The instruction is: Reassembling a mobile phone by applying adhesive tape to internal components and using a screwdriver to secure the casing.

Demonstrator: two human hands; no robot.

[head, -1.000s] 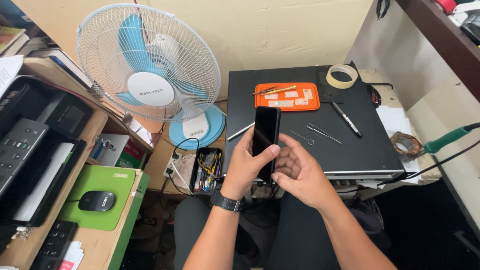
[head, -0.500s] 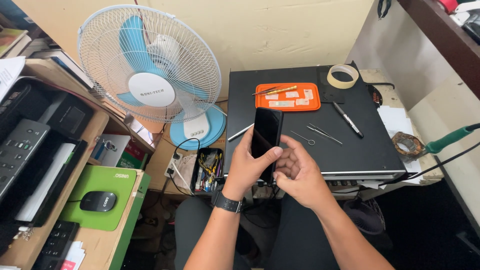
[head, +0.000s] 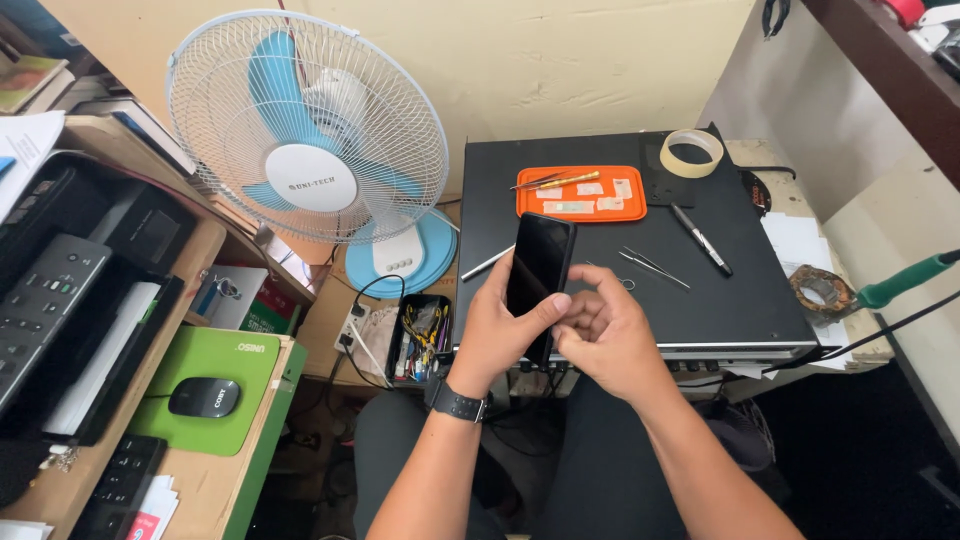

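Our left hand clamps a black phone along its lower edge, thumb pressed across the dark screen; our right hand curls in just beside it, fingers bunched at the lower right edge. The phone stands nearly upright, long axis tilted away from us, above our lap, before the black desk and orange tray.
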